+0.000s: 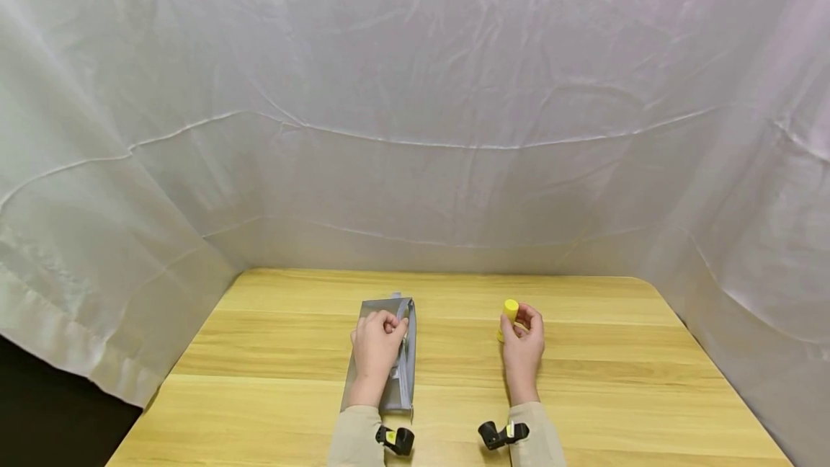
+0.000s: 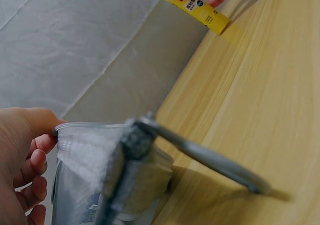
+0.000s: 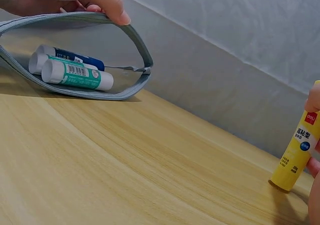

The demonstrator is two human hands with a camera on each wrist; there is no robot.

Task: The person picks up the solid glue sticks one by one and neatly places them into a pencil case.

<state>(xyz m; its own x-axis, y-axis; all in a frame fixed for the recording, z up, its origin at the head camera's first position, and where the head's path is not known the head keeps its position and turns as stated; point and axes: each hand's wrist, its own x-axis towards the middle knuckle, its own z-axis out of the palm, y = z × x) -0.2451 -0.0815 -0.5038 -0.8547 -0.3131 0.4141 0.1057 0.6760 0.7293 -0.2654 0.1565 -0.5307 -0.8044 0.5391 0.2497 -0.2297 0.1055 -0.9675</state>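
My left hand pinches the rim of a grey zippered pouch, lifting one edge so its mouth gapes. Inside, in the right wrist view, lie two white glue sticks with green labels and one with a dark blue label. To the right, my right hand grips a yellow glue stick between thumb and fingers. The yellow stick is held tilted, its lower end at or just above the tabletop; contact is hard to judge. Part of the pouch is hidden under my left hand.
The wooden table has its far edge against a pale grey curtain, which also hangs at both sides. A dark area shows beyond the left curtain. Black wrist cameras sit on both sleeves.
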